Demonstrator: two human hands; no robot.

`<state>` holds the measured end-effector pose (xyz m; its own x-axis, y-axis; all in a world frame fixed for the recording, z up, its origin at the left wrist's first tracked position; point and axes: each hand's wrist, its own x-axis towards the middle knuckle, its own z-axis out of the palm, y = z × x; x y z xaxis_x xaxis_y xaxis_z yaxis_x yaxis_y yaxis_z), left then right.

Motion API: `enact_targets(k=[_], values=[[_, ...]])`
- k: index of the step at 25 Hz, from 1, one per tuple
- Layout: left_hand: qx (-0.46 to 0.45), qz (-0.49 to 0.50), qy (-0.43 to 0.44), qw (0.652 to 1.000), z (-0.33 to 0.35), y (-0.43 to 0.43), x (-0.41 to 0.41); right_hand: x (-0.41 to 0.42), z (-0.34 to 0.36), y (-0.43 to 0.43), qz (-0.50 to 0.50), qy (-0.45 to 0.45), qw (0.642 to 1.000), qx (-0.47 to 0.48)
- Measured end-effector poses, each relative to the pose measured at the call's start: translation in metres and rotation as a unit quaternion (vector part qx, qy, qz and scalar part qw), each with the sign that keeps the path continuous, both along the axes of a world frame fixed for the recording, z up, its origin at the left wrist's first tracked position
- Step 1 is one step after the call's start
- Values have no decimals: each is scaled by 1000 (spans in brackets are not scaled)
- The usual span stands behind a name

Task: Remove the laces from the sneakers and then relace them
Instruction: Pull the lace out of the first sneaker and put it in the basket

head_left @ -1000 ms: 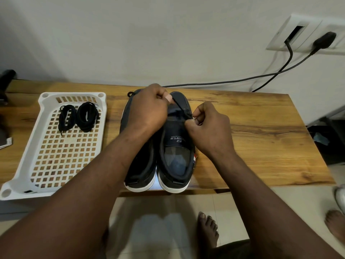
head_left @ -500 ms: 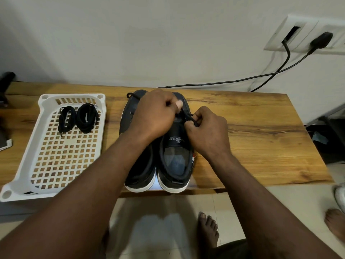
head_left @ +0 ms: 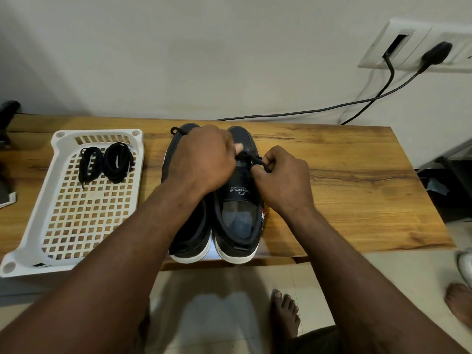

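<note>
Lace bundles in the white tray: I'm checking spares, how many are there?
2. The left bundle lies at the far end of the white tray; the right bundle sits beside it. None looks hidden.

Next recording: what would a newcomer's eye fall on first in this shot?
Two bare hands meet mid-frame over a pair of dark navy sneakers with white soles on the wooden table: the left hand and right hand both pinch a black lace at the right sneaker's tongue. To the left, a white perforated plastic tray holds two coiled black laces.
</note>
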<state>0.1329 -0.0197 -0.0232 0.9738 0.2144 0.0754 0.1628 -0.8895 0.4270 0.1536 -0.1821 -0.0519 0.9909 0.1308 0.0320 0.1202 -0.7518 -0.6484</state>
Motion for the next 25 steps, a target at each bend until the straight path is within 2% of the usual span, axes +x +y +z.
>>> enact_targets(k=[1, 2, 4, 5, 6, 7, 8, 9, 10, 11, 12, 13, 15, 17, 18, 19, 20, 21, 22, 23, 24, 25], values=[[-105, -7, -19, 994, 0, 0, 0, 0, 0, 0, 1, -3, 1000, 0], [-252, -9, -38, 967, 1, -1, 1, 0, 0, 0, 1, -6, 1000, 0], [-519, 1, -66, 852, 8, -4, 0, 1, 1, -1, 3, -5, 1000, 2], [-603, 5, -72, 794, 12, -5, -1, 1, 1, -1, 5, -2, 1000, 2], [-652, 17, -84, 754, 15, -7, -2, 1, 1, -2, 7, 0, 1000, 1], [-663, 33, -102, 741, 17, -7, -2, 1, 1, -1, 8, 2, 1000, 0], [-619, 51, -122, 774, 19, -6, -1, 1, 0, -1, 7, 2, 1000, -1], [-521, 62, -140, 840, 16, -3, 0, 1, 0, 0, 7, 1, 1000, -3], [-393, 59, -140, 907, 15, -2, 0, 1, 0, 0, 6, -1, 1000, -4], [-260, 46, -122, 957, 12, -2, -2, 1, -1, 1, 5, -2, 1000, -3], [-144, 28, -86, 985, 9, -3, -4, 1, -1, 1, 5, -1, 1000, -3], [-52, 7, -53, 997, 5, -4, -5, 0, -2, 1, 5, 0, 1000, -3], [83, -25, -9, 996, 0, -9, -7, 0, -2, 1, 8, -3, 1000, -5], [153, -38, 22, 987, -4, -10, -7, 0, -3, 1, 10, -4, 1000, -6], [155, -35, 30, 987, -2, -9, -7, 1, -3, 1, 11, -5, 1000, -6], [120, -24, 18, 992, -2, -8, -7, 1, -3, 1, 10, -5, 1000, -6], [39, -7, 0, 999, 0, -7, -7, 1, -2, 1, 10, -5, 1000, -7], [-94, 11, -24, 995, 2, -6, -4, 1, -1, 0, 10, -5, 1000, -7], [-272, 30, -44, 961, 8, -7, -3, 2, -1, 0, 11, -4, 1000, -5], [-444, 42, -59, 893, 14, -9, -3, 2, 0, 0, 12, -3, 1000, -3], [-551, 50, -70, 830, 18, -11, -4, 2, 0, 0, 13, -1, 1000, -2], [-584, 63, -84, 805, 21, -11, -4, 2, 0, 0, 14, 0, 1000, -2]])
